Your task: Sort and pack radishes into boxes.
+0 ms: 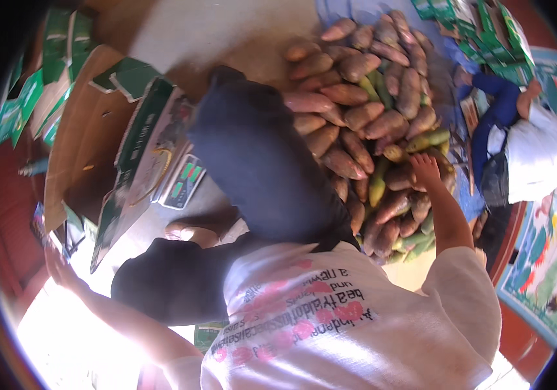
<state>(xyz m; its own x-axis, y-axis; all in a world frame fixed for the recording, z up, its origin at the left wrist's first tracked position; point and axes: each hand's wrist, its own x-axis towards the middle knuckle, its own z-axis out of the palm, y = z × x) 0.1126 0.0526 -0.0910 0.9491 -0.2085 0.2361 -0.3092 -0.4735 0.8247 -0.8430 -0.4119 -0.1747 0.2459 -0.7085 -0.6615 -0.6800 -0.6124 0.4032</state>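
Observation:
My right hand (425,170) reaches onto a big pile of long reddish-brown roots (369,117) that look like sweet potatoes. Its fingers are stretched out and apart, resting on the pile beside a yellowish-green one (429,139); I see nothing held in them. Out at the left, my left hand (61,270) is by the lower edge of an open cardboard box (83,156) with green printed flaps. Glare and the picture's rim hide its fingers. Several greenish-yellow pieces lie among the reddish roots.
Between the box and my dark-trousered knee stands a digital scale (184,183) with green displays. Green cartons (57,78) are stacked far left, more cartons (486,39) far right. A co-worker in a white top (538,156) sits right of the pile, beside a colourful mat (545,260).

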